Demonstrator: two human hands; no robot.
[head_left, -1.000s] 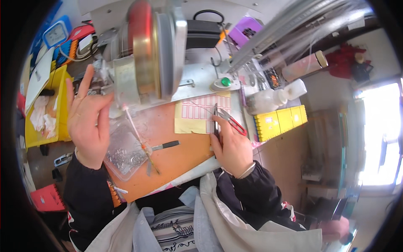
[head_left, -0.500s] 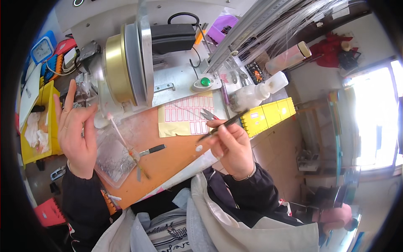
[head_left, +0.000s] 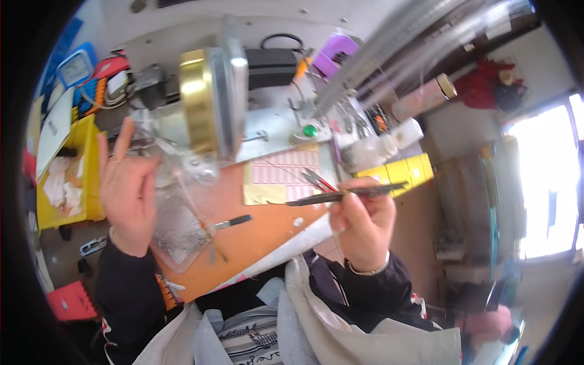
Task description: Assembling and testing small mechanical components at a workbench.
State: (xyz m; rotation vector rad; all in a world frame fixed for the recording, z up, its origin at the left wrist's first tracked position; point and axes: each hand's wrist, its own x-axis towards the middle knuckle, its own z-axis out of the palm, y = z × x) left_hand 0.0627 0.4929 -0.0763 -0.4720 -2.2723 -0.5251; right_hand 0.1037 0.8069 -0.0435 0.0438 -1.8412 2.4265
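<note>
My right hand [head_left: 367, 228] grips black tweezers [head_left: 316, 199] between thumb and fingers, their points aimed left over the bench. My left hand [head_left: 129, 201] is raised near the gold-rimmed wheel [head_left: 196, 103]. Two of its fingers point up while another curls down against the thumb; anything pinched there is too fine to see. A clear plastic tray [head_left: 176, 240] with dark specks lies beside that hand, a thin-handled brush [head_left: 205, 226] across its edge. A black-handled blade [head_left: 236, 221] rests on the orange board [head_left: 255, 234]. Small red-handled snips [head_left: 317, 179] lie on the label sheet [head_left: 264, 193].
A machine with a green button [head_left: 310, 131] stands behind the board. Left is a yellow bin [head_left: 91, 164] holding crumpled tissue. A squeeze bottle [head_left: 371, 152] and yellow box [head_left: 417, 170] stand at right, below a blurred metal rail [head_left: 377, 61] with pale strands.
The whole view has shifted and blurred. My right hand has moved right, and the tweezers have turned from a slant to nearly level. The left hand keeps its pinched pose.
</note>
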